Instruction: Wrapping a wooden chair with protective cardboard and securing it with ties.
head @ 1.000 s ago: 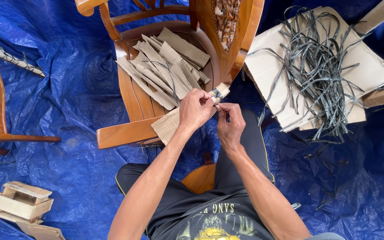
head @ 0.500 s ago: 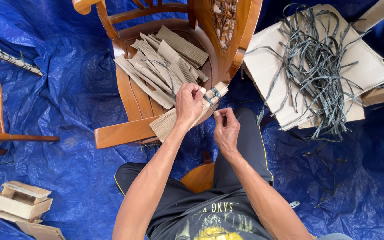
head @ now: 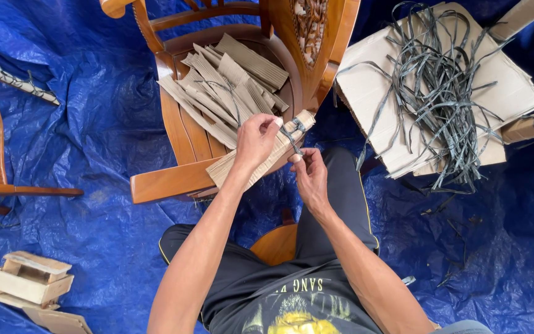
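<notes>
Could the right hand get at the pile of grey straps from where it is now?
Probably yes. The right hand pinches a strap end by the cardboard bundle, and the grey straps lie uncovered on flat cardboard to its right, with nothing between.

The left hand hides the middle of the cardboard bundle.

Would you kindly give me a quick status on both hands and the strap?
Left hand gripping cardboard wrap on the chair arm. Right hand pinching grey strap tied round it. Nothing blocking.
</notes>
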